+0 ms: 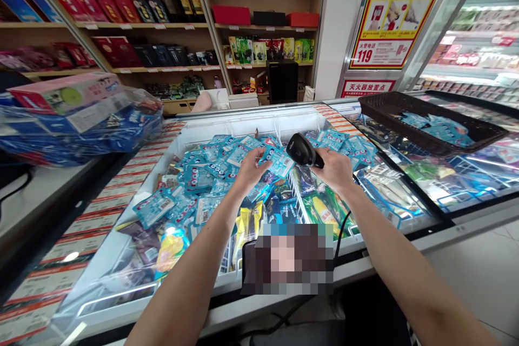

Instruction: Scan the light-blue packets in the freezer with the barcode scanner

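Observation:
My left hand (253, 166) pinches a small light-blue packet (279, 163) by its left edge. In my right hand (334, 166) is a black handheld barcode scanner (302, 150), its head turned toward that packet and close above it. A black cable (344, 232) runs down from the scanner side. Below and around my left hand, many similar blue packets (198, 177) lie spread in a loose heap on the glass top of a chest freezer (117, 294). More blue packets (357, 147) lie beyond my right hand.
A dark brown tray (379, 113) with some blue packets stands at the right. Plastic-wrapped boxes (81, 119) are stacked at the left. A blurred-out device (287, 259) sits at the freezer's near edge. Stocked shelves (263, 27) line the back.

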The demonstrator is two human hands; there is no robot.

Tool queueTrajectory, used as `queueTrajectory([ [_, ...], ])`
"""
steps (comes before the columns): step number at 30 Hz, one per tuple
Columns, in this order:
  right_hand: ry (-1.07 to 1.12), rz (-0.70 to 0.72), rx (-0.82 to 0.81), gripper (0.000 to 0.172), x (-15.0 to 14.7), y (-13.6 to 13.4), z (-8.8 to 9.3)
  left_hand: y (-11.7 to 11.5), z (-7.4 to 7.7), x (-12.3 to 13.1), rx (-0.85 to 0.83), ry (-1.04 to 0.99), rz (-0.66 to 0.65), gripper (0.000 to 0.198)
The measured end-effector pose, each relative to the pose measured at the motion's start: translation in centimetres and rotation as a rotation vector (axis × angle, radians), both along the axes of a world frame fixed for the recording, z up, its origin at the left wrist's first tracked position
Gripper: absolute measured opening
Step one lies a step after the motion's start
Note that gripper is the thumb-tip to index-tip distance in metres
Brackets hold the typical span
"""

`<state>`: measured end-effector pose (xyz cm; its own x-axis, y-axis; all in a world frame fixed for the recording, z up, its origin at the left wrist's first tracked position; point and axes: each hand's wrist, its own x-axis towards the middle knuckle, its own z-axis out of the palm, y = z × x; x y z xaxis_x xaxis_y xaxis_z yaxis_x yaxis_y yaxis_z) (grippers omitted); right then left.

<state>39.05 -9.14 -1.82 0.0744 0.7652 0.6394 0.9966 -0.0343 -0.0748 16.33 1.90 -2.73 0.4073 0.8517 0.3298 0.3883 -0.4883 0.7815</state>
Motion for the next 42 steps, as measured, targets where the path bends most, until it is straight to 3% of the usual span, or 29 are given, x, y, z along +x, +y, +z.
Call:
queueTrajectory([
  [3, 0.007, -0.002, -0.003, 0.028, 0.0, 0.0, 0.0, 0.7, -0.6, -0.1, -0.05, -0.199, -0.008, 0.034],
  [10, -0.037, 0.104, -0.083, 0.03, -0.2, 0.0, -0.2, 1.4, -1.9, 0.0, -0.171, -0.466, 0.038, 0.039],
  [16, -0.067, 0.199, -0.111, 0.035, -0.3, 0.0, -0.4, 1.6, -2.0, -0.1, -0.18, -0.47, 0.013, 0.038],
  [42, -0.092, 0.221, -0.118, 0.034, -0.1, 0.3, -0.6, 1.4, -1.8, 0.2, -0.168, -0.399, 0.012, 0.035],
])
